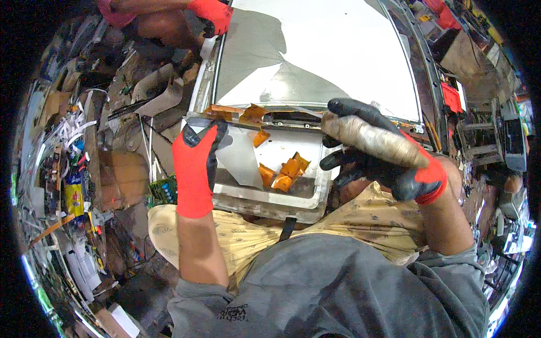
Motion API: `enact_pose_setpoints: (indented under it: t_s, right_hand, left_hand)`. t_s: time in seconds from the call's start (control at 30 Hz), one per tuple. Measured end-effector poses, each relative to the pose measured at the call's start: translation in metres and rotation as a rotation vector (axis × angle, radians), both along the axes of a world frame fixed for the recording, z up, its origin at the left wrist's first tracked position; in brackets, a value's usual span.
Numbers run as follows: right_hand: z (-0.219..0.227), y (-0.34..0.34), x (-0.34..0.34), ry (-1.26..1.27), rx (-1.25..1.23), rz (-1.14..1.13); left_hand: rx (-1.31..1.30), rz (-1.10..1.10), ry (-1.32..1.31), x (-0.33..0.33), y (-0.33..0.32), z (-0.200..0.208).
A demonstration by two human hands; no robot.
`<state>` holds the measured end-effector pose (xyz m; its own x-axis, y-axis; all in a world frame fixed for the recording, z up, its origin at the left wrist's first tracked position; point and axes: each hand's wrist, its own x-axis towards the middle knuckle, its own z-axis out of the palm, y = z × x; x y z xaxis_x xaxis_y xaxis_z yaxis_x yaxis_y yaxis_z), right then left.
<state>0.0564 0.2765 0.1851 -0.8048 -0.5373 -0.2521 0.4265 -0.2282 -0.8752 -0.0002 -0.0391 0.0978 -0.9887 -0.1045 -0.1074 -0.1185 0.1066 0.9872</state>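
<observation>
A flat screen panel (344, 42) with a large white sheet and a crumpled grey sheet lies before me. My left hand (197, 163), in a red and black glove, closes around the near left corner of its frame (191, 121). My right hand (377, 152), gloved alike, grips a tool by a thick handle (375, 136) wrapped in brownish tape. A thin, narrow piece reaches left from the handle along the panel's near edge; I cannot tell whether it is the blade. Torn orange-brown film pieces (287, 173) lie on a pale, framed support (313, 204) close to my lap.
Another person's red-gloved hand (213, 16) rests at the panel's far left edge. Scrap, white strips (79, 132) and cardboard (125, 177) cover the floor on the left. A green circuit board (163, 191) lies beside my left wrist. A red box (452, 97) stands at the right.
</observation>
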Motion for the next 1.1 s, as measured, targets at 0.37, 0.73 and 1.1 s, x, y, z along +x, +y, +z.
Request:
enact_pose_setpoints:
  t_s: [0.37,0.73,1.1]
  right_hand:
    - [-0.034,0.008,0.035,-0.062,0.208,-0.144]
    - [-0.077,-0.024,0.052,0.611,0.782,-0.138]
    - [-0.084,-0.033,0.049,0.705,1.006,-0.043]
  left_hand:
    - [-0.031,-0.054,-0.084,0.009,0.001,-0.012]
    - [-0.070,-0.042,-0.110,0.019,0.017,-0.015]
    - [-0.165,-0.145,-0.101,0.029,0.031,-0.019]
